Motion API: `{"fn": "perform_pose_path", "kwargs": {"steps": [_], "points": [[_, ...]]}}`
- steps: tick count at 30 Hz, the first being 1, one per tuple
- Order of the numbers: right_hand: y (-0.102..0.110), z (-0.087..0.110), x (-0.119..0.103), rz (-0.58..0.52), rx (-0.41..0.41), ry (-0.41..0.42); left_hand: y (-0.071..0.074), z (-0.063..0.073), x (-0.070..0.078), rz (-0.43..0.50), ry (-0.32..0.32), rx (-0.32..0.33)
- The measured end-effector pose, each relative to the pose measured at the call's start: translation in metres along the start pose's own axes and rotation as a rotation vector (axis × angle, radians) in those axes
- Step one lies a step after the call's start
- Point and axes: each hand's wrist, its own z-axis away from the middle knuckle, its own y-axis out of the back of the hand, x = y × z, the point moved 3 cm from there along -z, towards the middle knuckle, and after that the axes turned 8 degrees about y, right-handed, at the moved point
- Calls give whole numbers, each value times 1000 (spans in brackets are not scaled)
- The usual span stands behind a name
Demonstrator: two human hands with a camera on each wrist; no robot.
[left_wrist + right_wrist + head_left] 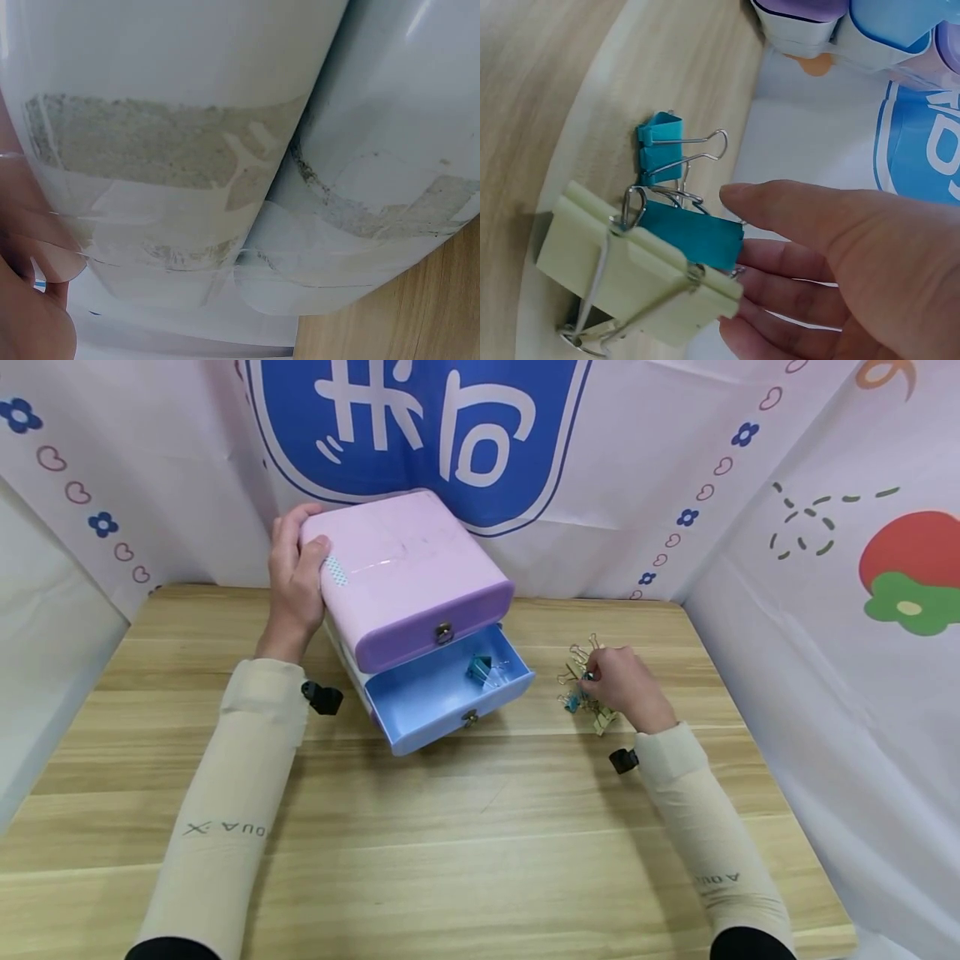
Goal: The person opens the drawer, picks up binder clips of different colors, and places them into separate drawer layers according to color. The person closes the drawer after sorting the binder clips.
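Note:
A two-tier drawer box stands on the table, its pink upper tier (pixel 405 560) turned askew over the lower one. The lower blue drawer (pixel 420 702) is pulled out, with a teal binder clip (pixel 480 669) inside near its right end. My left hand (pixel 296 572) grips the upper tier's back left corner, thumb on top. To the right of the box, my right hand (pixel 626 685) pinches a teal binder clip (pixel 694 232) at a small pile. A pale yellow binder clip (pixel 630 270) and a smaller teal binder clip (pixel 660 150) lie close by.
Several more pale yellow clips (pixel 603 720) lie loose on the wooden table (pixel 465 843). A white printed cloth (pixel 622 460) rises behind the table and along its sides. In the left wrist view, the box's pale side wall (pixel 165 60) fills most of the picture.

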Motion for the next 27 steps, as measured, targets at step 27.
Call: {"fn": "perform_pose_path", "kwargs": {"steps": [27], "points": [[-12, -5, -10, -16, 28, 51, 0, 14, 23, 21, -3, -1]]}}
